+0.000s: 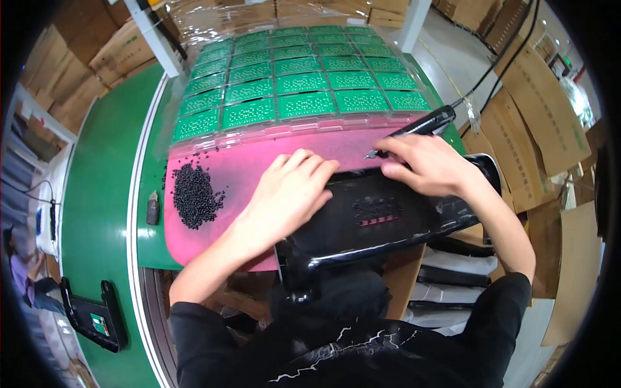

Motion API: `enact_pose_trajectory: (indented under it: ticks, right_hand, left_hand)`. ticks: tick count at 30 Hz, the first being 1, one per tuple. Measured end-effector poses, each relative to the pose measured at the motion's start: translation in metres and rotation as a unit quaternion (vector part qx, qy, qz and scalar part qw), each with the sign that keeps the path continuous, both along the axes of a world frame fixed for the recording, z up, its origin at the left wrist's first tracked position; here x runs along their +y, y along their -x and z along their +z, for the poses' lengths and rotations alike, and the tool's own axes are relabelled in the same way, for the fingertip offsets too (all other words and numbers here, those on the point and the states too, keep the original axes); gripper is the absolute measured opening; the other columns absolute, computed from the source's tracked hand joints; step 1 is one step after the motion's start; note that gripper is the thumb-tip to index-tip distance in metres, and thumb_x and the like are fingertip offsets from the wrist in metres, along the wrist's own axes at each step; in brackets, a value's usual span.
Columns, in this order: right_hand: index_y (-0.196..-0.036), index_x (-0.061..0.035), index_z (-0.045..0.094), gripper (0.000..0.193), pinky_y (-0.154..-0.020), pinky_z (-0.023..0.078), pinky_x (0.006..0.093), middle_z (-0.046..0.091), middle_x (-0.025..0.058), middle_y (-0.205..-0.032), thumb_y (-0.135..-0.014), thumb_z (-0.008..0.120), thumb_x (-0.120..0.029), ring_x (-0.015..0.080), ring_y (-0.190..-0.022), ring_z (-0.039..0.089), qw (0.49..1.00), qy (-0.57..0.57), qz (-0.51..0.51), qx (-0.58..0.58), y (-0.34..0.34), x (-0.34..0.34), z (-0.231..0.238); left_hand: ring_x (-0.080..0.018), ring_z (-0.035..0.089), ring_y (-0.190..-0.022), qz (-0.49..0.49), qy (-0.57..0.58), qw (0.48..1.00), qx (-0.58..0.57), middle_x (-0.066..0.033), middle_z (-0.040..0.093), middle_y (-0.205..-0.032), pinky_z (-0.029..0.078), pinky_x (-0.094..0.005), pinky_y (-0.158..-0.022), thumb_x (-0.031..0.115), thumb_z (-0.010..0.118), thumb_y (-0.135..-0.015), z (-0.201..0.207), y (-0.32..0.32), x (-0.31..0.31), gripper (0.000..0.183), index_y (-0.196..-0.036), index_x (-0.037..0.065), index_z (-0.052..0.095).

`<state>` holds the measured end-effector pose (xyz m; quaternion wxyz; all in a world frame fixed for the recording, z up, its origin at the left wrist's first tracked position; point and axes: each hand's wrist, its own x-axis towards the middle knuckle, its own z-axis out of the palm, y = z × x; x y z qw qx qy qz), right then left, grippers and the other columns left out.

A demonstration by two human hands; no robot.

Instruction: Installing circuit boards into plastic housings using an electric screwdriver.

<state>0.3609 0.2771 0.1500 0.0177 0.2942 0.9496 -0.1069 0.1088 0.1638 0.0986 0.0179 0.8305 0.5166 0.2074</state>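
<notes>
A glossy black plastic housing [323, 223] lies in front of me, over the near edge of the pink mat [252, 161]. My left hand [294, 187] is closed around its far left edge, fingers bent and thumb on the inside. At the far right edge, my right hand [427, 161] has its fingers wrapped about the front end of a black electric screwdriver [424, 123]. The metal tip points left, just beyond the housing's far edge; whether it touches anything I cannot tell. Small slots show in the housing's middle, with pink seen through some.
A heap of small black pieces [195, 196] lies on the mat's left. Behind stand clear trays of green circuit boards [301, 84]. A small dark object [152, 208] sits left of the mat. Another black housing [97, 317] lies on the green bench [110, 181]. Cardboard [543, 110] lines the right.
</notes>
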Motion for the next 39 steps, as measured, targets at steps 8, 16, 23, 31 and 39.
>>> enact_pose_trajectory:
  ticks: [8,16,23,31,39]
  right_hand:
    - [-0.130,-0.0019,0.053,0.042,-0.107,0.037,0.0501,0.059,0.0170,-0.128,-0.100,0.046,-0.029,0.0354,-0.125,0.050,0.977,-0.152,-0.054,0.138,0.059,0.118,-0.065]
    - [-0.107,-0.0083,0.068,0.019,-0.103,0.034,0.0501,0.060,0.0087,-0.108,-0.092,0.057,-0.010,0.0285,-0.113,0.051,0.964,-0.242,-0.041,0.103,0.056,0.118,-0.049]
    - [-0.114,-0.0002,0.065,0.021,-0.085,0.049,0.0259,0.065,0.0010,-0.102,-0.098,0.063,-0.013,0.0092,-0.093,0.059,0.819,0.308,-0.021,0.483,0.076,0.031,-0.019]
    - [-0.122,0.0017,0.060,0.028,-0.086,0.049,0.0252,0.062,0.0077,-0.109,-0.103,0.051,-0.016,0.0120,-0.096,0.061,0.872,0.222,0.008,0.437,0.068,-0.009,-0.015]
    - [-0.097,0.0002,0.063,0.027,-0.055,0.041,0.0201,0.058,-0.0012,-0.066,-0.078,0.080,-0.008,0.0032,-0.060,0.051,0.920,0.246,-0.143,0.268,0.021,-0.042,-0.017]
  left_hand:
    - [-0.0345,0.061,-0.098,-0.007,-0.024,0.998,-0.065,-0.0134,0.063,-0.098,0.047,-0.0441,-0.095,0.014,0.066,-0.087,-0.030,0.030,0.027,0.022,-0.106,0.004,0.059]
    - [-0.0327,0.059,-0.097,-0.031,0.001,0.998,-0.058,-0.0115,0.062,-0.096,0.047,-0.0425,-0.087,0.011,0.069,-0.083,-0.022,0.054,0.025,0.024,-0.104,0.005,0.060]
    - [-0.0311,0.054,-0.125,-0.013,0.018,0.950,-0.311,-0.0157,0.056,-0.135,0.043,-0.0396,-0.105,0.023,0.083,-0.075,-0.006,0.042,0.010,0.078,-0.142,0.006,0.045]
    - [-0.0222,0.059,-0.113,-0.141,0.126,0.880,-0.436,-0.0103,0.060,-0.127,0.049,-0.0345,-0.092,0.018,0.088,-0.068,-0.008,0.046,0.007,0.077,-0.136,0.005,0.056]
    - [-0.0292,0.060,-0.097,-0.097,0.051,0.981,-0.160,-0.0099,0.060,-0.108,0.051,-0.0396,-0.084,0.015,0.083,-0.052,-0.002,0.037,0.000,0.072,-0.120,0.004,0.065]
